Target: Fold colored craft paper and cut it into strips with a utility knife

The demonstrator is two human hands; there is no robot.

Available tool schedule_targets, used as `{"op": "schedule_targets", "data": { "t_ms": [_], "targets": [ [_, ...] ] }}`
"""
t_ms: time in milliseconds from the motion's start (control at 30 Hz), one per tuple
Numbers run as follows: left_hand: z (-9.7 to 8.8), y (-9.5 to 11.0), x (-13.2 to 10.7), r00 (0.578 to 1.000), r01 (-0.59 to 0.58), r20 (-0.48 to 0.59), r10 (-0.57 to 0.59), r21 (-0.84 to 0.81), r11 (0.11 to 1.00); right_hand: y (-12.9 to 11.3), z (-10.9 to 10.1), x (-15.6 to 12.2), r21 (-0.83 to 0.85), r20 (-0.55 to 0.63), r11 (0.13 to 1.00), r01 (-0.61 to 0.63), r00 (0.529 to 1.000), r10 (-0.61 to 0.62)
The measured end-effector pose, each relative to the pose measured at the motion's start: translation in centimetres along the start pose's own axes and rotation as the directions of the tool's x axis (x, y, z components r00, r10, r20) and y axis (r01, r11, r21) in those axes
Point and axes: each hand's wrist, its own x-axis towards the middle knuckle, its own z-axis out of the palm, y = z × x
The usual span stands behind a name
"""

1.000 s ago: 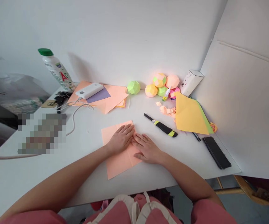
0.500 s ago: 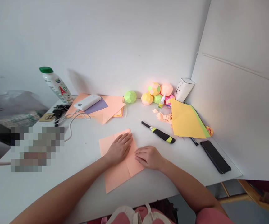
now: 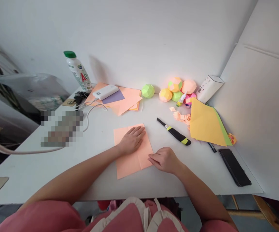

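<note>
A folded peach paper sheet (image 3: 129, 161) lies on the white table (image 3: 101, 180) in front of me. My left hand (image 3: 131, 140) rests flat on the sheet's upper part, fingers stretched out. My right hand (image 3: 165, 159) sits at the sheet's lower right corner with its fingers curled, their tips pressing on the paper's edge. A fold line runs down the sheet between the two hands.
A black and yellow utility knife (image 3: 174, 132) lies right of the sheet. Yellow and green sheets (image 3: 206, 124), paper scraps (image 3: 181, 116), paper balls (image 3: 174, 85), a glue bottle (image 3: 181, 100), a phone (image 3: 235, 167), a power bank (image 3: 105, 92) on coloured sheets and a bottle (image 3: 78, 71) stand around.
My right hand has slid down the sheet from beside the left hand to the lower right corner and curled its fingers. The left hand has stayed flat on the paper.
</note>
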Motion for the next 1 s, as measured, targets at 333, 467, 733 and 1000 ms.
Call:
{"op": "schedule_targets", "data": {
  "t_ms": [333,467,733,1000],
  "targets": [
    [-1.3,-0.5,0.2,0.999,0.003,0.039,-0.006,0.061,0.998,6.5,-2.1,-1.5,-0.298,-0.125,0.829,-0.473,0.881,0.457],
    [-1.4,-0.3,0.4,0.993,-0.114,-0.009,0.114,-0.002,0.993,8.9,-1.9,-2.4,-0.392,0.012,0.729,-0.561,0.79,0.614],
    [-1.7,0.7,0.3,0.991,-0.134,-0.004,0.134,0.02,0.991,8.3,-3.8,-2.9,-0.182,0.07,0.768,-0.614,0.771,0.633],
    [-2.2,1.1,0.5,0.987,-0.16,0.045,0.157,0.069,0.985,1.6,-7.1,-12.3,0.135,0.229,0.82,-0.555,0.823,0.52]
  ]
}}
